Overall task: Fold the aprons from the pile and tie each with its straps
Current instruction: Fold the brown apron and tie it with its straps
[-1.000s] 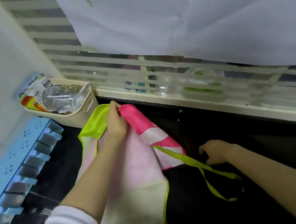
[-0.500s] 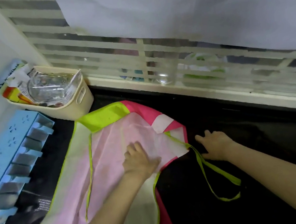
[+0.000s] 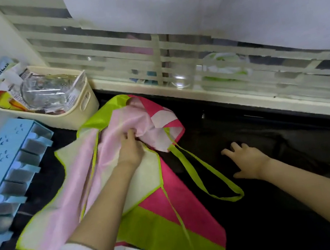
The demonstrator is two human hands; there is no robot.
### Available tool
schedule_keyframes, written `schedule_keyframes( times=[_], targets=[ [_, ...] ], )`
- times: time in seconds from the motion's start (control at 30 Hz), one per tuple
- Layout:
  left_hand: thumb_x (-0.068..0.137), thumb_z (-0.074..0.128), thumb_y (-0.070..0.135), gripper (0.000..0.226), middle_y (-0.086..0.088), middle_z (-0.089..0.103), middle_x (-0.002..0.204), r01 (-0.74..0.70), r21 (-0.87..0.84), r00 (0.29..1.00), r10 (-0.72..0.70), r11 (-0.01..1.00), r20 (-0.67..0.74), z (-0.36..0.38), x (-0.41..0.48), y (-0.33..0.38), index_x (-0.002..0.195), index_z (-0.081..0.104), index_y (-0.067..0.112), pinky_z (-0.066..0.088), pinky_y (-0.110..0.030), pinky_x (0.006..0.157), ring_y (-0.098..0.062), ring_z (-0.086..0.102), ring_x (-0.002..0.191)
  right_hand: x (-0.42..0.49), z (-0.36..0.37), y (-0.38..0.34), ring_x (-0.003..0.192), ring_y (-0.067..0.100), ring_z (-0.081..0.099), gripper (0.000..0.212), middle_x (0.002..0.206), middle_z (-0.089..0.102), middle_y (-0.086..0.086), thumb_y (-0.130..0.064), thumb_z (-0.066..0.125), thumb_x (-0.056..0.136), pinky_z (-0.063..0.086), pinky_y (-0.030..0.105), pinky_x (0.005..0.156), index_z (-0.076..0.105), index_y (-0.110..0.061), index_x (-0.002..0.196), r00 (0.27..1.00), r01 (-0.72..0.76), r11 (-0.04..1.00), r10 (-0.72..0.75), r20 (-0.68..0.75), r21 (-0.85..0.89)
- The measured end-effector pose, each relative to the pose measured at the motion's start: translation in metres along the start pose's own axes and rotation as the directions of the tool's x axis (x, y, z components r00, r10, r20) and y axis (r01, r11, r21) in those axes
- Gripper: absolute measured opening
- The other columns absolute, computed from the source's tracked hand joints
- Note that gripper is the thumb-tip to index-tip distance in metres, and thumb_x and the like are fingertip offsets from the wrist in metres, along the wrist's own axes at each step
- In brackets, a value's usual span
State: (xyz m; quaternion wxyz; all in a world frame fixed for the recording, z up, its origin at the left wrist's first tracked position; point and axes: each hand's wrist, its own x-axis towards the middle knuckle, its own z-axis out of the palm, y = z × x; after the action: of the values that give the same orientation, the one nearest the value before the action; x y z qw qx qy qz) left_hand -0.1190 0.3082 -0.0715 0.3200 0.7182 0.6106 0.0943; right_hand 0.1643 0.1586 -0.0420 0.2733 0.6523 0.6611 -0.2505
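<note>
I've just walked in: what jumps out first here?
The bright pink and lime-green apron spread on the dark counter, left of centre, with the left hand gripping its bunched pink fabric. Its green strap loops toward the right hand, which lies open on the counter. A cream basket of packets sits at upper left.

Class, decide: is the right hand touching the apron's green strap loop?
Apart. The head view shows the right hand spread on the dark counter, with bare counter between it and the strap loop.
</note>
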Motion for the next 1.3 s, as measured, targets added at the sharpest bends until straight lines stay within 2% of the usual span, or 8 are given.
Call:
schedule_keyframes(
  times=[0.17, 0.23, 0.33, 0.43, 0.6, 0.87, 1.1, 1.3],
  targets=[
    [0.086, 0.049, 0.002, 0.057, -0.021, 0.032, 0.138, 0.065, 0.338, 0.998, -0.063, 0.939, -0.017, 0.010, -0.010, 0.012, 0.140, 0.029, 0.007, 0.036, -0.046, 0.094, -0.036, 0.036, 0.125, -0.005, 0.011, -0.004, 0.128, 0.030, 0.037, 0.078, 0.147, 0.022, 0.012, -0.035, 0.061, 0.087, 0.042, 0.037, 0.102, 0.013, -0.025, 0.148, 0.997, -0.066, 0.997, 0.064, -0.038, -0.028],
    [0.068, 0.061, -0.005, 0.058, -0.020, 0.048, 0.117, -0.098, 0.462, 0.971, 0.186, 0.882, -0.149, 0.016, -0.029, 0.021, 0.124, 0.049, 0.007, 0.043, -0.044, 0.077, -0.037, 0.049, 0.103, -0.006, 0.018, -0.010, 0.132, 0.029, 0.033, 0.078, 0.147, 0.022, 0.011, -0.036, 0.060, 0.087, 0.036, 0.039, 0.107, 0.014, -0.022, 0.149, 0.996, -0.059, 0.998, 0.056, -0.071, -0.039],
    [0.045, 0.079, 0.007, 0.067, -0.012, 0.058, 0.097, -0.353, 0.579, 0.888, 0.459, 0.734, -0.041, 0.042, -0.068, 0.028, 0.109, 0.060, 0.016, 0.046, -0.037, 0.063, -0.030, 0.054, 0.082, -0.005, 0.027, -0.022, 0.134, 0.027, 0.030, 0.069, 0.149, 0.022, 0.009, -0.030, 0.055, 0.091, 0.038, 0.036, 0.106, 0.017, -0.021, 0.148, 0.993, -0.003, 1.000, 0.001, -0.114, -0.015],
    [0.057, 0.081, 0.028, 0.074, -0.012, 0.055, 0.127, -0.416, 0.534, 0.906, 0.387, 0.737, 0.172, 0.070, -0.100, 0.036, 0.126, 0.054, 0.026, 0.049, -0.046, 0.082, -0.033, 0.056, 0.108, -0.003, 0.030, -0.023, 0.133, 0.027, 0.033, 0.062, 0.150, 0.022, 0.009, -0.018, 0.051, 0.095, 0.045, 0.033, 0.100, 0.018, -0.021, 0.147, 0.989, 0.005, 0.999, -0.009, -0.148, -0.031],
    [0.097, 0.044, 0.030, 0.067, -0.015, 0.000, 0.157, -0.307, 0.542, 0.930, 0.124, 0.783, 0.347, 0.079, -0.102, 0.028, 0.151, 0.005, 0.023, 0.014, -0.052, 0.113, -0.031, 0.005, 0.145, -0.006, 0.026, -0.008, 0.111, 0.022, 0.055, 0.049, 0.138, 0.037, 0.007, -0.003, 0.046, 0.093, 0.050, 0.032, 0.089, 0.035, -0.017, 0.139, 0.990, 0.047, 0.998, -0.054, -0.134, -0.053],
    [0.092, 0.043, 0.013, 0.054, -0.001, 0.022, 0.155, -0.259, 0.514, 0.949, 0.117, 0.818, 0.292, 0.070, -0.094, 0.031, 0.144, 0.030, 0.019, 0.020, -0.050, 0.111, -0.018, 0.021, 0.143, -0.042, 0.063, 0.034, 0.116, 0.017, 0.055, 0.050, 0.146, 0.032, 0.001, -0.007, 0.049, 0.094, 0.047, 0.029, 0.095, 0.036, -0.019, 0.142, 0.989, 0.037, 0.996, -0.025, -0.143, 0.079],
    [0.062, 0.068, -0.001, 0.029, -0.009, 0.054, 0.084, -0.446, 0.423, 0.868, 0.496, 0.788, -0.008, 0.094, -0.119, 0.095, 0.088, 0.060, 0.009, 0.044, -0.038, 0.064, -0.030, 0.056, 0.075, -0.081, 0.094, 0.069, 0.115, 0.011, 0.052, 0.040, 0.143, 0.035, -0.006, -0.019, 0.045, 0.097, 0.047, 0.023, 0.092, 0.042, -0.023, 0.136, 0.984, 0.021, 0.993, -0.001, -0.177, 0.114],
    [0.101, 0.036, 0.021, 0.033, -0.014, 0.042, 0.136, -0.427, 0.189, 0.867, 0.342, 0.884, 0.362, 0.156, -0.150, 0.147, 0.130, 0.045, 0.009, 0.038, -0.042, 0.100, -0.030, 0.043, 0.124, -0.112, 0.131, 0.096, 0.115, 0.012, 0.047, 0.046, 0.141, 0.035, -0.012, -0.055, 0.039, 0.093, 0.049, 0.026, 0.085, 0.045, -0.027, 0.130, 0.968, 0.096, 0.985, -0.059, -0.246, 0.143]
  ],
)
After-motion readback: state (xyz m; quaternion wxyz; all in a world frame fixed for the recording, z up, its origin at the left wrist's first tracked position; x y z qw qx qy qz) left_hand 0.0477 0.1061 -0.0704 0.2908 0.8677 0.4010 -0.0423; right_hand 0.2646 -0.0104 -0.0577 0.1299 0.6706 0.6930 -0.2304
